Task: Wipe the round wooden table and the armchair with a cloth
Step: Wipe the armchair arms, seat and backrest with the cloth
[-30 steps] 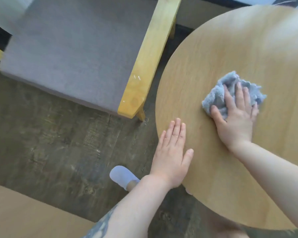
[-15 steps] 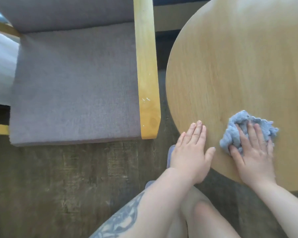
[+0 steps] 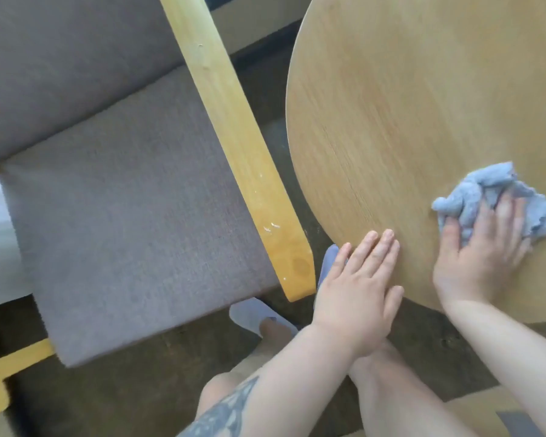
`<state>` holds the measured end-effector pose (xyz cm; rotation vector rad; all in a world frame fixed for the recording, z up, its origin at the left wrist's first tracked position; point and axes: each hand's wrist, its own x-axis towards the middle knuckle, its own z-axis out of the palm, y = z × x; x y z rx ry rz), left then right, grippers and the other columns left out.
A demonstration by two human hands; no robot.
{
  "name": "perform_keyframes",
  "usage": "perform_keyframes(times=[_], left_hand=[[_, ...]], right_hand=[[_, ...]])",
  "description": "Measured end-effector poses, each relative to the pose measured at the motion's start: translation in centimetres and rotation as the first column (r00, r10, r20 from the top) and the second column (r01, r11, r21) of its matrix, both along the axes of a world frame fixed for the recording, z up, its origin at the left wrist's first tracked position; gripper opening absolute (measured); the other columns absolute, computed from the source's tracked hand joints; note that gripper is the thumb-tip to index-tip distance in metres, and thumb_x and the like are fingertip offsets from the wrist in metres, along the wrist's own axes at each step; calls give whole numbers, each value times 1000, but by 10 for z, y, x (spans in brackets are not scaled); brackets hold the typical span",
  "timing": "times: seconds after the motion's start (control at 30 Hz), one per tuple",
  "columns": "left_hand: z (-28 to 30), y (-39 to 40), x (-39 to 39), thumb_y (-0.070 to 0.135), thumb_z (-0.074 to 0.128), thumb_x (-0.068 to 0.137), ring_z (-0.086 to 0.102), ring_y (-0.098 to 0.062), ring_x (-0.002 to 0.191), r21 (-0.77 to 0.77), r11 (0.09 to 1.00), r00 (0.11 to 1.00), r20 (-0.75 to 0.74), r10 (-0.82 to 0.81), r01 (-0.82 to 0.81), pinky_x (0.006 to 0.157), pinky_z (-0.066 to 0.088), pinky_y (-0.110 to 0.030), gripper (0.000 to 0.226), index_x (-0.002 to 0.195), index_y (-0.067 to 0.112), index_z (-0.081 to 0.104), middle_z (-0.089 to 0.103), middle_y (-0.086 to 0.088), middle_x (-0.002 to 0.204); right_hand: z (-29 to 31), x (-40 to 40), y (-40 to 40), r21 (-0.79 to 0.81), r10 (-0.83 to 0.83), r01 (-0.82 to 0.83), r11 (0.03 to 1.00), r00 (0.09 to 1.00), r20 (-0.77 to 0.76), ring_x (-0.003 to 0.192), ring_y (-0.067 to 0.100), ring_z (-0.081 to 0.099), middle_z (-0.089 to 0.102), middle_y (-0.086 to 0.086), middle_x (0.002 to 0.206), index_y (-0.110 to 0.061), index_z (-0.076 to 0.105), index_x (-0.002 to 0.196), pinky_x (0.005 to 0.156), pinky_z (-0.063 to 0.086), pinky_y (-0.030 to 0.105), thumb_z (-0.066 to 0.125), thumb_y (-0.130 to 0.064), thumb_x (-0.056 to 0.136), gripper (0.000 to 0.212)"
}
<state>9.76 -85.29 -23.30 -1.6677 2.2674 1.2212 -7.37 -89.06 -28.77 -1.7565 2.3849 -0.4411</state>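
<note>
The round wooden table [image 3: 407, 105] fills the upper right. A crumpled light blue cloth [image 3: 473, 193] lies on its near right part, pressed down under my right hand [image 3: 483, 253], whose fingers spread over it. My left hand [image 3: 356, 285] rests flat and open on the table's near edge, fingers together, holding nothing. The armchair stands to the left of the table: a grey seat cushion [image 3: 123, 231], a grey backrest, and a yellow wooden armrest [image 3: 234, 143] running diagonally beside the table.
Dark wood-patterned floor [image 3: 123, 398] shows between chair and table. My bare legs and feet in pale blue slippers [image 3: 252, 316] stand in the gap below the armrest tip. The chair's other yellow armrest [image 3: 0, 370] sits at the lower left.
The view shifted and tilted. My right hand slid the cloth to the right along the table's near part. My left hand stays flat on the table edge.
</note>
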Motion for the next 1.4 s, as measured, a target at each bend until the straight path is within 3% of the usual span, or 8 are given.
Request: perform_keyframes(times=[0.13, 0.23, 0.37, 0.47, 0.57, 0.7, 1.0, 1.4], left_hand=[[12, -23, 46, 37, 27, 102, -10, -7, 146, -32, 986, 983, -86, -164, 162, 118, -12, -29, 56, 154, 20, 16, 9, 8, 161], [11, -43, 105, 35, 26, 101, -9, -9, 147, -227, 952, 975, -29, -218, 206, 118, -11, -28, 54, 153, 22, 20, 10, 8, 160], [3, -71, 188, 33, 27, 102, -10, -12, 147, -297, 949, 994, 58, -96, 109, 119, -8, -28, 53, 153, 21, 19, 5, 7, 160], [-2, -75, 223, 38, 18, 100, -15, -9, 146, -267, 947, 981, 127, -149, 178, 117, -11, -25, 57, 154, 21, 13, -5, 11, 159], [-10, -82, 233, 39, 19, 99, -18, -6, 144, -273, 932, 967, 153, -203, 239, 116, -14, -23, 58, 154, 22, 8, -7, 11, 158], [-17, -83, 231, 34, 26, 99, -16, -2, 144, -255, 948, 981, 84, -173, 189, 116, -11, -22, 60, 154, 24, 6, -9, 15, 157], [-19, -84, 234, 33, 28, 98, -11, -2, 144, -274, 938, 976, 98, -195, 215, 117, -7, -25, 60, 154, 23, 8, -7, 16, 156], [0, -93, 232, 29, 34, 103, -8, -1, 145, -186, 948, 960, 164, -228, 257, 120, -1, -29, 57, 154, 25, 9, -3, 14, 159]], right_hand=[[12, 45, 33, 43, 248, -255, 966, 961, 118, 142, 23, 26, 37, 4, 151, -16, 46, 137, 113, 17, 47, 41, -28, 92, 47], [37, 62, 40, 158, -126, 69, 985, 911, 392, 135, 22, 38, 45, 1, 145, -22, 42, 143, 111, 27, 44, 40, -42, 90, 57], [87, 115, 90, 266, -500, 424, 866, 743, 445, 85, 28, 57, 56, -5, 109, -48, 34, 141, 85, 44, 44, 38, -56, 85, 57], [93, 192, 117, 147, -448, 436, 888, 744, 497, 123, 22, 51, 49, -13, 136, -42, 29, 145, 103, 38, 40, 41, -45, 90, 57], [59, 261, 95, -6, -257, 287, 958, 865, 431, 144, 17, 25, 30, -6, 155, -23, 39, 146, 114, 25, 45, 45, -26, 96, 50], [30, 294, 99, 75, -354, 347, 935, 903, 244, 145, 21, 23, 36, 4, 152, -19, 47, 141, 113, 27, 50, 48, -18, 95, 47], [19, 266, 88, 15, 25, -26, 1000, 998, 60, 143, 17, 30, 39, 0, 151, -23, 47, 142, 116, 18, 38, 47, -15, 98, 45], [27, 250, 105, 45, -126, 121, 992, 980, 156, 144, 19, 28, 38, 1, 152, -20, 46, 143, 117, 21, 43, 42, -19, 97, 45]])
